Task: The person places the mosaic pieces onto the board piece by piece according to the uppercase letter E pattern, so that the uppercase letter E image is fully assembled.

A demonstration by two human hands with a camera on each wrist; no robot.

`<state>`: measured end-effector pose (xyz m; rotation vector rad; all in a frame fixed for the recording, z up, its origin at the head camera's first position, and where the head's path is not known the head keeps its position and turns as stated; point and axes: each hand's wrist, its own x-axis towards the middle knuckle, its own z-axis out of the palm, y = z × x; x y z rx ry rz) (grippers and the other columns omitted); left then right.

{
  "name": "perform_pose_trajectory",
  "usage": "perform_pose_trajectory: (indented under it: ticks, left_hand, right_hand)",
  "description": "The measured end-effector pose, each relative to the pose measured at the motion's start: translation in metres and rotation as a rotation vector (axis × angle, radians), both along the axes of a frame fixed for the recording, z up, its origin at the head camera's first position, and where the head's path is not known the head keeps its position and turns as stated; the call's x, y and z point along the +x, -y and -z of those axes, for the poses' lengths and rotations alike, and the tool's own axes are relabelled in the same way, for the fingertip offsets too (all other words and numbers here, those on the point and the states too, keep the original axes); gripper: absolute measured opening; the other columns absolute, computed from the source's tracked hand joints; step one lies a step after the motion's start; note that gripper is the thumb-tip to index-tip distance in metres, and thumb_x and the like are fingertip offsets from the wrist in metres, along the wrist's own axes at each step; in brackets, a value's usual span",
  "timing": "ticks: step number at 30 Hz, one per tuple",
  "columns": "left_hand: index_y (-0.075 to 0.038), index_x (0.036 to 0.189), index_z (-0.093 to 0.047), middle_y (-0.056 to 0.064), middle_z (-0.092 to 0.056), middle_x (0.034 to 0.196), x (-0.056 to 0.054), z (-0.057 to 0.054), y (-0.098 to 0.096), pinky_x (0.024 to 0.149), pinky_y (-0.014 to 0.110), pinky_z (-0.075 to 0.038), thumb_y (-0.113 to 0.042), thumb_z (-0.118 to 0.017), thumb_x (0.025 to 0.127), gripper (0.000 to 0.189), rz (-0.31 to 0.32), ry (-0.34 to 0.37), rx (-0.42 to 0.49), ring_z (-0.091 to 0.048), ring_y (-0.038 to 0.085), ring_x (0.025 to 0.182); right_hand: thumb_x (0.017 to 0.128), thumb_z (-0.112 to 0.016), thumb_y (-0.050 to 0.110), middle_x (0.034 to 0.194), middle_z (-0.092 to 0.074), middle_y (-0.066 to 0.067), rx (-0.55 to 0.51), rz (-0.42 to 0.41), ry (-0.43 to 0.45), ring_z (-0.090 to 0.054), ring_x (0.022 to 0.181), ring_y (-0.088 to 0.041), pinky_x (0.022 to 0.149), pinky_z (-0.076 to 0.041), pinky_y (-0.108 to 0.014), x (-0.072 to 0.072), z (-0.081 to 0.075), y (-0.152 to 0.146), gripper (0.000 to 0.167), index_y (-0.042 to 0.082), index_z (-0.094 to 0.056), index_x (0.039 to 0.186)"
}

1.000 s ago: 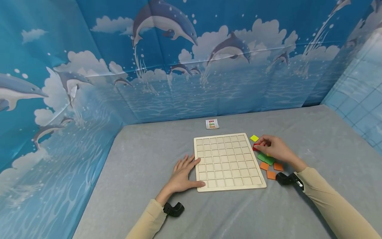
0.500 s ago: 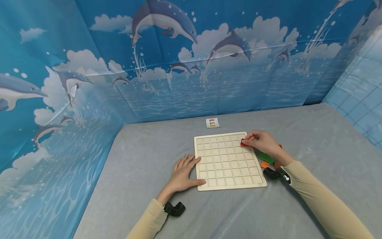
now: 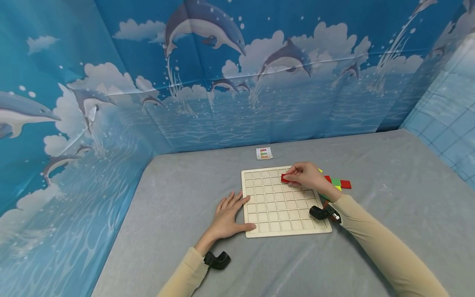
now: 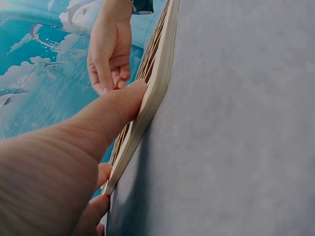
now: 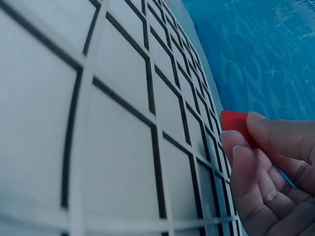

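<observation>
A pale wooden grid board [image 3: 274,215] lies on the grey cloth, its square cells framed by thin raised ribs. My left hand [image 3: 227,218] rests along its left edge, fingers spread, with the thumb on the near left corner. Over the upper part of the board, my right hand [image 3: 306,175] pinches a red square tile [image 3: 284,178] between thumb and fingers. In the right wrist view the red tile [image 5: 234,120] sticks out past the fingertips, close over the grid. The left wrist view shows the left thumb [image 4: 130,98] pressed on the board's rim.
Right of the board lie loose tiles: a red tile [image 3: 346,184], a green tile [image 3: 335,182] and yellow ones, partly hidden by the right forearm. A small card [image 3: 264,153] printed with a coloured grid lies beyond the board. A dolphin-printed curtain [image 3: 237,115] closes off the back.
My right hand has picked the red tile from the loose pile and carried it left over the board's upper rows. The left hand has stayed in place.
</observation>
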<state>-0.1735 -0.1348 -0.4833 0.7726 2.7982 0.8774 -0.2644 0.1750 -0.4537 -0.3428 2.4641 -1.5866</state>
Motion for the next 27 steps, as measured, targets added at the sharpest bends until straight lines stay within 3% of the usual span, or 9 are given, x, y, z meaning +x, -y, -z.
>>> perform_pose_trajectory:
  ticks: [12,17,27]
  left_hand:
    - [-0.02,0.149,-0.034,0.006,-0.02,0.155,0.002,-0.002,-0.001,0.11,0.05,-0.002,-0.054,-0.068,0.081,0.084,-0.012,0.023,-0.009,-0.005,0.027,0.143]
    - [-0.021,0.15,-0.034,0.005,-0.02,0.155,0.002,-0.001,-0.002,0.11,0.05,-0.002,-0.054,-0.068,0.081,0.084,-0.014,0.025,-0.011,-0.005,0.027,0.143]
    - [-0.021,0.149,-0.034,0.006,-0.02,0.155,0.001,0.0,-0.002,0.11,0.051,-0.003,-0.055,-0.067,0.081,0.083,-0.016,0.007,-0.014,-0.006,0.027,0.143]
  right_hand:
    - [0.092,-0.064,0.012,0.08,-0.068,-0.011,0.04,-0.045,0.016,-0.065,0.072,-0.026,0.063,-0.053,-0.035,-0.007,0.0,0.024,0.016,-0.001,-0.068,0.1]
    - [0.091,-0.065,0.013,0.077,-0.066,-0.009,0.1,-0.058,-0.029,-0.061,0.065,-0.024,0.055,-0.048,-0.035,-0.009,0.001,0.034,0.013,0.003,-0.07,0.098]
    - [0.089,-0.069,0.015,0.078,-0.065,-0.004,0.155,-0.052,-0.086,-0.057,0.056,-0.022,0.052,-0.045,-0.032,-0.011,0.003,0.046,0.011,0.006,-0.072,0.094]
